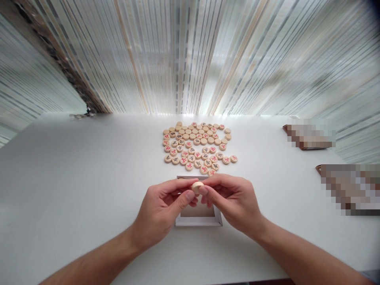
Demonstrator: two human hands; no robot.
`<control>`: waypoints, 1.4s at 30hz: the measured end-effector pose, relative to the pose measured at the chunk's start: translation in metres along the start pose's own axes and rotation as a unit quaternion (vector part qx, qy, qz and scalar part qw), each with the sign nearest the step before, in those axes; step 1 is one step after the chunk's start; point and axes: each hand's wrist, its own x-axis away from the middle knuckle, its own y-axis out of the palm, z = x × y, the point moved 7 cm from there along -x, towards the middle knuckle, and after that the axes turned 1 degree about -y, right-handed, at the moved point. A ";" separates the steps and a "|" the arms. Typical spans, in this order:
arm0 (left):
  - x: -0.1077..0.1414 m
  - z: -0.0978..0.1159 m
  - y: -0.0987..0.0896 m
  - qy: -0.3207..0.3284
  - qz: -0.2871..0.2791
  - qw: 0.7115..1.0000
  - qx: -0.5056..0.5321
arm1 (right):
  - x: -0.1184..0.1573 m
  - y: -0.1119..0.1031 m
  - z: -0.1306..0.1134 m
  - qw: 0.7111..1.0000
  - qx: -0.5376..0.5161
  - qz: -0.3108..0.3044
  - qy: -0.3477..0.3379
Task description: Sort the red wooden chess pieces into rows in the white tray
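A round wooden Chinese chess piece [197,187] is pinched between my left hand [166,204] and my right hand [233,200]. Thumbs and fingertips of both hands touch it, and its printed face, if any, cannot be made out. Below the hands lies an open shallow box [198,221] with white sides and a greyish-brown bottom; the fingers hide part of its inside. Just beyond the box, many more Chinese chess pieces [198,155] are spread on the white table, some showing red or black characters, others plain side up.
The white table [89,190] stretches out to both sides. Two brown-edged frames [308,136], blurred over, stand at the right. A striped string curtain [190,59] hangs along the back edge, with a gathered dark strand touching the table at the far left.
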 end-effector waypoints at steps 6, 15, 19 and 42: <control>0.001 -0.004 -0.001 -0.010 0.006 1.000 0.025 | -0.002 0.006 0.014 0.983 -0.115 -0.027 0.140; 0.004 -0.006 0.006 -0.022 -0.044 0.999 0.023 | 0.003 0.010 0.027 0.954 -0.167 -0.040 0.246; 0.006 -0.007 0.009 -0.021 -0.070 0.997 -0.010 | 0.007 0.016 0.029 0.939 -0.187 -0.064 0.281; 0.005 -0.003 0.006 0.008 -0.053 0.999 -0.008 | 0.008 0.024 0.030 0.913 -0.291 -0.102 0.268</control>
